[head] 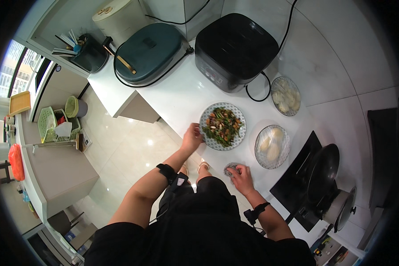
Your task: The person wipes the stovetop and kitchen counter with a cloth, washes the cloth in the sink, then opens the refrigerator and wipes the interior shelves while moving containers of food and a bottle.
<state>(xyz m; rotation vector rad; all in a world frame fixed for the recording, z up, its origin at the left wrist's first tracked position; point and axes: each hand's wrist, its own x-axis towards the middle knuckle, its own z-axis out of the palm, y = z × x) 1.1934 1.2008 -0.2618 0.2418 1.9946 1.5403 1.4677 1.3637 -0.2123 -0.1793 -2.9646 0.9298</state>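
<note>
My left hand [192,137] grips the left rim of a patterned plate [239,139] bearing a cooked dish of green vegetables and brown pieces [222,126]. The plate is over the white countertop; whether it touches the surface I cannot tell. Lower right of it, my right hand [242,179] holds a grey cloth or scouring pad [231,169] against the counter near its front edge. To the right of the dish lies a plate of pale food under plastic wrap [272,147], and above that a second wrapped plate of pale pieces [286,96].
A black rice cooker [236,50] and a green-lidded electric pan [149,53] with a looping cord stand at the back. A utensil holder [91,55] is at the left. On the right, a wok [323,173] and a lidded pot [337,207] sit by the black cooktop [292,183].
</note>
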